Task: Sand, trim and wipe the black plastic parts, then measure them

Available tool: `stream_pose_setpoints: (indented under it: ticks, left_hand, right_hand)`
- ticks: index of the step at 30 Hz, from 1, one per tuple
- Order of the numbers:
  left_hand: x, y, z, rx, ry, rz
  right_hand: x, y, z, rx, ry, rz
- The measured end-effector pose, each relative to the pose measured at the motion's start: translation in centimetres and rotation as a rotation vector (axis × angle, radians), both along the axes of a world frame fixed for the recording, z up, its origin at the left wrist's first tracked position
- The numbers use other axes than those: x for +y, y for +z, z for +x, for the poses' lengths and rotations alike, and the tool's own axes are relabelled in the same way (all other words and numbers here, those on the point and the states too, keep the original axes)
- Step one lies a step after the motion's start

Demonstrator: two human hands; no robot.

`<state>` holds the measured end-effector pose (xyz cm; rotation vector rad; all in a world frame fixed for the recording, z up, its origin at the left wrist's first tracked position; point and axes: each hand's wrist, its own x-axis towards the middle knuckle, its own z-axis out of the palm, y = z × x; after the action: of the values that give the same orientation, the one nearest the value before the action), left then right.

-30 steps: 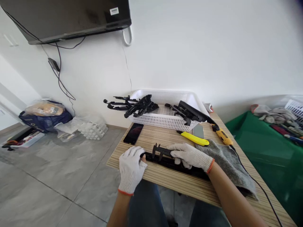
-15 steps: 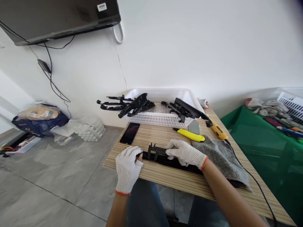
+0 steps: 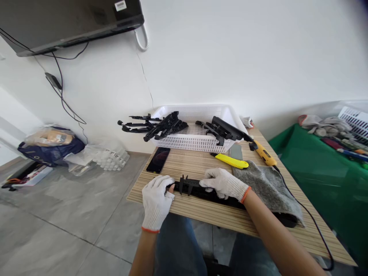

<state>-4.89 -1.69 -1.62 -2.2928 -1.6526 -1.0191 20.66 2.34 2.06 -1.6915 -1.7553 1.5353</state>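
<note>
Caliper (image 3: 189,184) lies across a long black plastic part (image 3: 212,196) near the table's (image 3: 201,214) front edge; both run from nine o'clock to four o'clock, caliper jaws pointing at six. Left hand (image 3: 155,201), gloved, closes on the part's nine o'clock end. Right hand (image 3: 224,184), gloved, grips the caliper beam. Grey cloth (image 3: 267,188) covers the part's four o'clock end. Yellow knife (image 3: 230,161) sits at twelve, white basket (image 3: 198,130) of black parts beyond it, phone (image 3: 158,160) at eleven
</note>
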Motion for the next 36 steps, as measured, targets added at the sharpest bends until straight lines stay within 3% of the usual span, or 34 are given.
stream_pose_setpoints:
  ticks: [11, 18, 21, 25, 27, 30, 36]
  left_hand:
    - [0.0, 0.0, 0.1, -0.033, 0.011, 0.012]
    - [-0.4, 0.6, 0.3, 0.046, -0.019, 0.038]
    - [-1.0, 0.3, -0.1, -0.027, -0.034, 0.138]
    - [-1.9, -0.5, -0.4, -0.221, 0.115, 0.286]
    - [-2.0, -0.8, 0.1, -0.236, 0.142, 0.266]
    - [-1.8, -1.1, 1.7, -0.189, 0.070, 0.158]
    - [-1.1, -1.8, 3.4, 0.017, 0.023, 0.037]
  right_hand:
    - [0.1, -0.6, 0.0, 0.043, -0.029, -0.011]
    - [-0.2, -0.3, 0.2, 0.019, -0.031, 0.009]
    - [-0.1, -0.6, 0.3, 0.031, -0.053, 0.051]
    - [0.2, -1.1, 0.4, 0.088, -0.024, 0.131]
    - [0.3, -1.2, 0.5, 0.079, 0.000, 0.186]
    - [0.3, -1.3, 0.5, 0.042, 0.015, 0.289]
    - [0.2, -0.7, 0.9, -0.128, -0.012, 0.511]
